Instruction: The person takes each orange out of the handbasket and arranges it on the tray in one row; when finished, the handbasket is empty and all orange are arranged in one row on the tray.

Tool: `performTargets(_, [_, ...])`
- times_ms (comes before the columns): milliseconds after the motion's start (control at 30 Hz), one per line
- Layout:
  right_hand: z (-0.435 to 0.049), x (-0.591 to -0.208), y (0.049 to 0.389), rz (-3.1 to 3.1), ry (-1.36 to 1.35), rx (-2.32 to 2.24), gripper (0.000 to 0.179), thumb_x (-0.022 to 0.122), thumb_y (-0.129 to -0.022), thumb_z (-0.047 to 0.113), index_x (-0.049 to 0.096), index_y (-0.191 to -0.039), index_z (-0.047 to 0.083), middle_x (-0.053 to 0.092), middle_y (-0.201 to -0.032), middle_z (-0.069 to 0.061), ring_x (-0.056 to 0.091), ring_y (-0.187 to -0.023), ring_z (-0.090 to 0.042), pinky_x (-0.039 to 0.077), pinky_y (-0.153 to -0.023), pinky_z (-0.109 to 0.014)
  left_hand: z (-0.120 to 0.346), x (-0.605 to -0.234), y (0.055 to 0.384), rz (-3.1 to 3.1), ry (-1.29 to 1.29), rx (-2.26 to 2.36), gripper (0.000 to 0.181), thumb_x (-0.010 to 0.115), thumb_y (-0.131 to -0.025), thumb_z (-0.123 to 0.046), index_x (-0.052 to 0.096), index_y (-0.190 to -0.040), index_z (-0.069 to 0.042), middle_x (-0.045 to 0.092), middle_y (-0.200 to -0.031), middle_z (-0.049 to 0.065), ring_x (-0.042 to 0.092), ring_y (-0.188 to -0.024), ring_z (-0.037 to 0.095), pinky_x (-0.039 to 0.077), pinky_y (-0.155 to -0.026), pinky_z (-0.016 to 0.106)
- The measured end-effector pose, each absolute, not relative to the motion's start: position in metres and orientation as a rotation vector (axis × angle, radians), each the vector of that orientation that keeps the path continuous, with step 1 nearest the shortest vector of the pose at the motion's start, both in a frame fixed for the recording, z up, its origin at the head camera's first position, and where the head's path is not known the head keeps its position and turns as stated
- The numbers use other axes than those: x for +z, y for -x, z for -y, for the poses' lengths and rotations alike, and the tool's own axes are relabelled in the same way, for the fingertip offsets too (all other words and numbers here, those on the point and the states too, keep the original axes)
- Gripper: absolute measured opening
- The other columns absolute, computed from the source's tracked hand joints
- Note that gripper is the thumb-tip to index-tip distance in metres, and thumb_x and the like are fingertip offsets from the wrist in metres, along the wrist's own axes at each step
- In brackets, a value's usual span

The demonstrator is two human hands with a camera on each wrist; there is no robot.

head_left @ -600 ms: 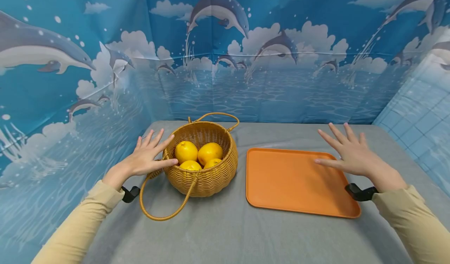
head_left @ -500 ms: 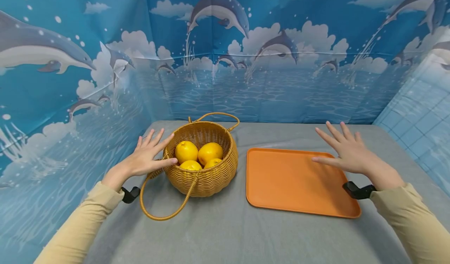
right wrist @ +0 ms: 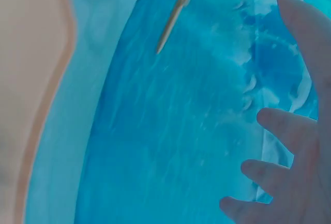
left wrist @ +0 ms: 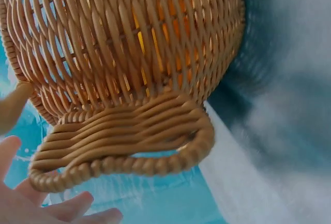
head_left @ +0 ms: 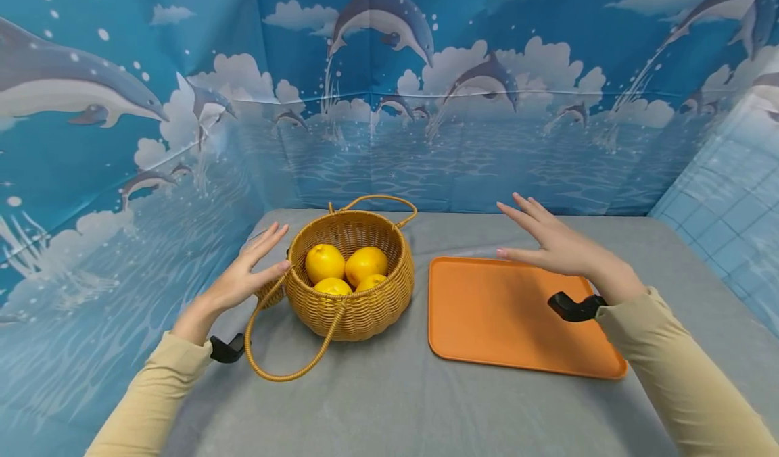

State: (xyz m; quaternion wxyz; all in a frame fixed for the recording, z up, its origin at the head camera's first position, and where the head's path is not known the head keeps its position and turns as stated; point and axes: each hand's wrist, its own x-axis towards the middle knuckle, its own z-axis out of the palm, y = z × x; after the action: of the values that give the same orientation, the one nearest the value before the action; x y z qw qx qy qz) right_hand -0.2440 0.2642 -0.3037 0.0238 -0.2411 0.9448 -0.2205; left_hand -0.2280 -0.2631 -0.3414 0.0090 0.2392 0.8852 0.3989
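A round wicker basket stands left of centre on the grey cloth, with several yellow lemons in it. My left hand is at the basket's left side, fingers straight, the thumb tip by the rim; whether it touches cannot be told. In the left wrist view a woven flap juts from the basket's side near those fingers. Above the far part of an orange tray, my right hand hovers with straight fingers and holds nothing.
One looped basket handle hangs out toward the front left, another leans back. A dolphin-print curtain encloses the back and sides of the grey table cloth.
My right hand has moved left and slightly up over the tray. The left hand has turned a little and drawn slightly left of the basket rim. Basket, lemons and tray stay put.
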Motion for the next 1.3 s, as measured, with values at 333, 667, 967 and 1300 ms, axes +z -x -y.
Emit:
performTargets(333, [-0.192, -0.286, 0.266, -2.770, 0.931, -0.868, 0.072, 0.057, -0.090, 0.048, 0.022, -0.150, 0.028, 0.005, -0.157, -0.003, 0.009, -0.142, -0.032, 0.024, -0.104, -0.062, 0.265, -0.358, 0.227, -2.570, -0.612, 1.710, 0.052, 0.052, -0.098, -0.021, 0.036, -0.146, -0.010, 0.016, -0.156, 0.002, 0.012, -0.142, 0.026, 0.019, -0.110, 0.056])
performTargets(667, [-0.120, -0.274, 0.287, -2.551, 1.069, -1.036, 0.066, 0.057, -0.091, 0.046, 0.031, -0.148, 0.022, 0.025, -0.152, -0.002, 0.025, -0.138, -0.025, 0.028, -0.107, -0.052, 0.260, -0.376, 0.233, -2.497, -0.556, 1.795, 0.049, 0.058, -0.095, -0.025, 0.047, -0.138, -0.003, 0.023, -0.154, 0.004, 0.014, -0.142, 0.024, 0.020, -0.110, 0.053])
performTargets(967, [-0.065, -0.271, 0.306, -2.410, 1.113, -1.140, 0.059, 0.058, -0.092, 0.041, 0.037, -0.144, 0.022, 0.035, -0.146, 0.002, 0.035, -0.132, -0.024, 0.035, -0.105, -0.044, 0.251, -0.384, 0.235, -2.504, -0.509, 1.915, 0.044, 0.063, -0.092, -0.022, 0.056, -0.128, 0.001, 0.034, -0.149, 0.007, 0.023, -0.139, 0.021, 0.022, -0.112, 0.046])
performTargets(1300, [-0.014, -0.276, 0.322, -2.265, 1.104, -1.253, 0.049, 0.062, -0.091, 0.032, 0.048, -0.137, 0.020, 0.047, -0.138, -0.002, 0.043, -0.127, -0.021, 0.043, -0.098, -0.036, 0.245, -0.388, 0.236, -2.452, -0.424, 2.046, 0.040, 0.064, -0.091, -0.018, 0.057, -0.122, 0.006, 0.039, -0.146, 0.009, 0.027, -0.138, 0.025, 0.020, -0.112, 0.049])
